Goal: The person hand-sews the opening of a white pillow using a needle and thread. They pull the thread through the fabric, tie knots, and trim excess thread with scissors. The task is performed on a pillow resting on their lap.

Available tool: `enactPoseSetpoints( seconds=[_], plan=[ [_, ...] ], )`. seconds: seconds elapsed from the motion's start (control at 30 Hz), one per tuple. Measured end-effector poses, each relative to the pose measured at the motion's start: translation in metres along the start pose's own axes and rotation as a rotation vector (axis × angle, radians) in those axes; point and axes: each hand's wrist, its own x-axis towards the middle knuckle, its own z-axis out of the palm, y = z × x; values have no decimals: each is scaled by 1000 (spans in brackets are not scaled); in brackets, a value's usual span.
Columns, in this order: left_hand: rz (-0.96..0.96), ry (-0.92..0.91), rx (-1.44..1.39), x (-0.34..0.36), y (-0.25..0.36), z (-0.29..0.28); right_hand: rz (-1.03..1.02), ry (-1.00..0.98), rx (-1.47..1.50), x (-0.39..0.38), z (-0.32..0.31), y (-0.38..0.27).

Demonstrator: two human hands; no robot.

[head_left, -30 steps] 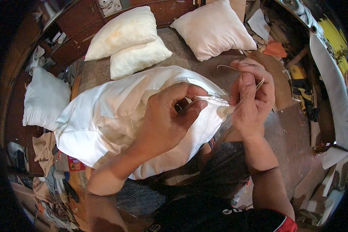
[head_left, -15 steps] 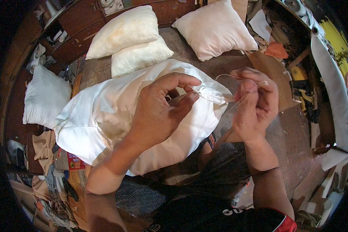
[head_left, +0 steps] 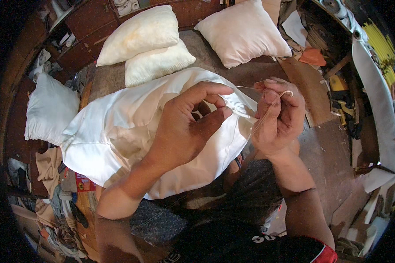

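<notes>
Soft Goods Within Your Reach

White cloth [head_left: 197, 175], one, the largest item: bunched and folded directly in front of you, its right end drawn up between your hands.
Pinkish-white pillow [head_left: 243, 33], one: well beyond the cloth, to the right.
Cream pillow [head_left: 138, 37], one: leaning over a smaller cream pillow [head_left: 160, 63], both just beyond the cloth.
Bluish-white pillow [head_left: 52, 107], one: at the cloth's left end.
Left hand [head_left: 182, 127]: your grip is narrow, fingers curled at the cloth's gathered edge; you cannot tell whether the fingertips pinch it.
Right hand [head_left: 278, 116]: your grip is curled, holding thread beside the cloth's right tip.
Orange scrap [head_left: 312, 57], one: beyond your right hand.
Thread [head_left: 287, 92], pale: looped over your right fingers, strands trailing downward.
</notes>
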Motion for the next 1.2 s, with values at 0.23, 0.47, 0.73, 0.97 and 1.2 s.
enactPoseSetpoints(
  seconds=[0.23,0.47,0.73,0.97,1.2],
  plan=[
    [54,18,21,0,3,2,103,-108,-23,2,-9,-4],
    [125,-5,207,-4,6,0,54,-92,-20,1,-13,0],
    [14,-76,196,-3,7,-3,100,-130,-80,4,-16,-11],
    [-24,-108,168,0,3,-9,198,-115,-6,7,-12,-19],
    [-56,-92,166,-1,5,-8,136,-154,-43,5,-10,-13]
  ],
)
